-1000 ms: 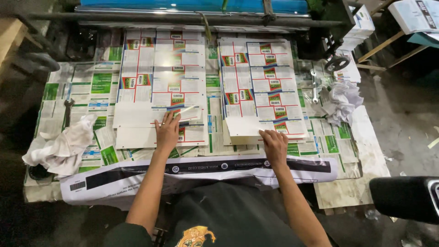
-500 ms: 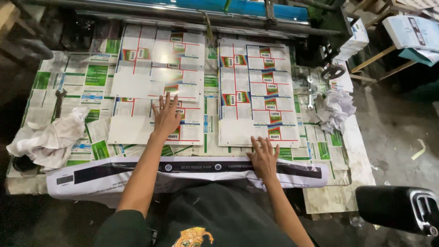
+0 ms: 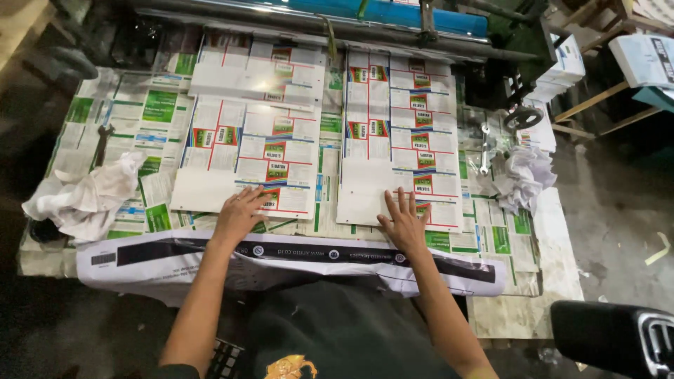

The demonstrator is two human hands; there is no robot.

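Left hand (image 3: 239,214): fingers (image 3: 254,197) spread and flat, palm down, pressing the near right corner of the left printed sheet stack (image 3: 249,165); nothing gripped.

Right hand (image 3: 406,223): fingers (image 3: 400,202) fanned open and flat, palm down on the near edge of the right printed sheet stack (image 3: 400,140); nothing gripped.

Change from half a second ago: both hands sit nearer the body, at the near edges of the stacks rather than farther up the sheets; the left stack's upper portion now lies skewed, separated from the lower sheet.

Right stack: long axis runs away from the person, from the desk (image 3: 519,309) edge toward the machine roller (image 3: 337,24); rows of red-and-green label panels along it. Left stack: broader, lying slightly askew, near edge toward the person. The two stacks lie side by side, a narrow gap between them.

Surroundings: desk lined with green-and-white printed paper; white-and-black banner (image 3: 281,256) draped over the near edge; crumpled white rag (image 3: 88,200) at left; crumpled paper (image 3: 523,175) and a wrench (image 3: 484,149) at right.
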